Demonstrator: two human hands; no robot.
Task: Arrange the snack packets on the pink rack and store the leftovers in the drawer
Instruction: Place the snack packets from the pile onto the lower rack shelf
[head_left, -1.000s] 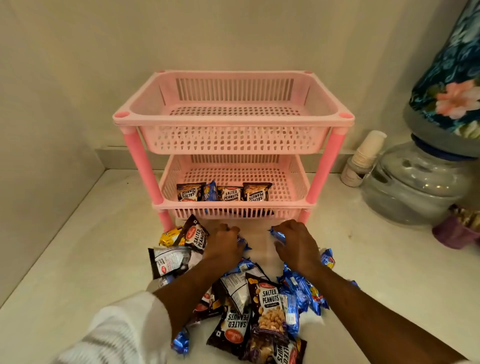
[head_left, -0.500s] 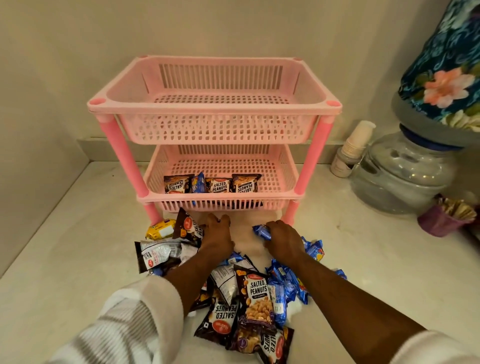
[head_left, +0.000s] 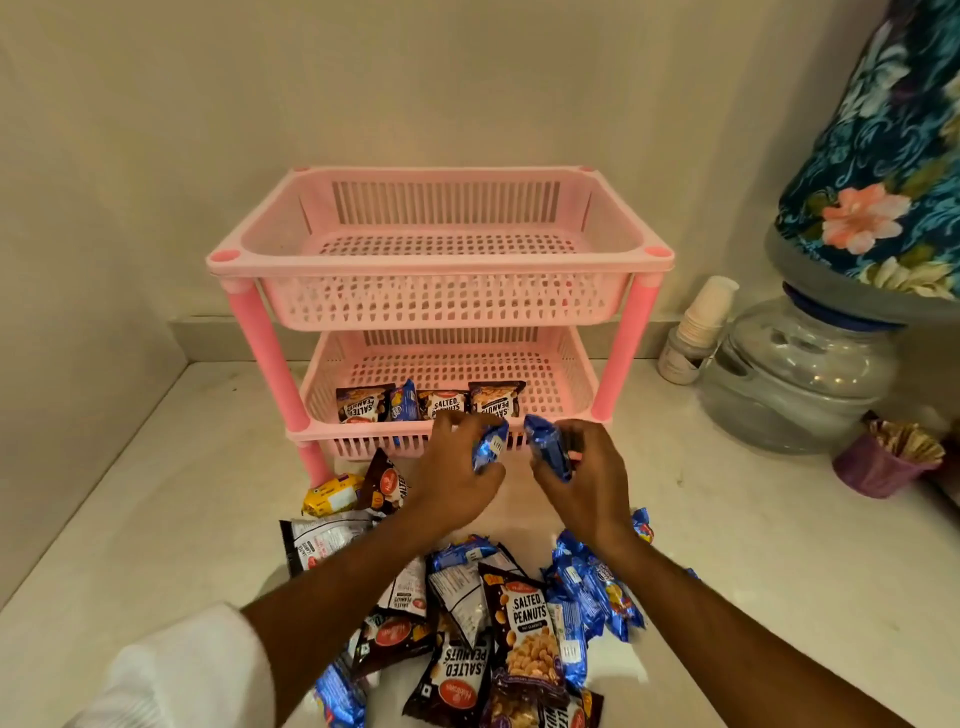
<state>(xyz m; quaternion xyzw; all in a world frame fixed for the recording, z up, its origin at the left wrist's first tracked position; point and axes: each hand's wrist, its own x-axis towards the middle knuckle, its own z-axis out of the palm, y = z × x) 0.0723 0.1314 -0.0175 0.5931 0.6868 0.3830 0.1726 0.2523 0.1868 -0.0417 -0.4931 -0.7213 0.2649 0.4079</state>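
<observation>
Item: pink rack (head_left: 439, 262), two tiers, standing at the far middle of the counter (head_left: 156, 499) against the wall; upper basket (head_left: 441, 306) holding nothing visible, lower basket (head_left: 574, 387) carrying a row of four packets (head_left: 431, 402) standing along its near wall, left of centre, with bare mesh showing to their right. Left hand (head_left: 452, 483) is gripping a blue packet (head_left: 488, 447) between curled fingers and thumb; right hand (head_left: 587, 483) is pinching a second blue packet (head_left: 548, 452) the same way. Both hands are hovering just in front of the lower basket's near rim, right of the standing row. Governing relation: the free stretch of the lower basket is lying directly beyond and slightly right of the hands, so the right hand is sitting nearer to it, the left nearer to the end of the row. Each held packet is pointing its long axis roughly upright, tilted toward the other, matching the standing pose of the row; judged ready to go in over the rim without turning. Loose pile of packets (head_left: 514, 618), brown peanut and blue, is lying on the counter near the person, between the forearms, with a yellow packet (head_left: 332, 493) and a white packet (head_left: 327, 538) at its left edge. Drawer: not in view.
</observation>
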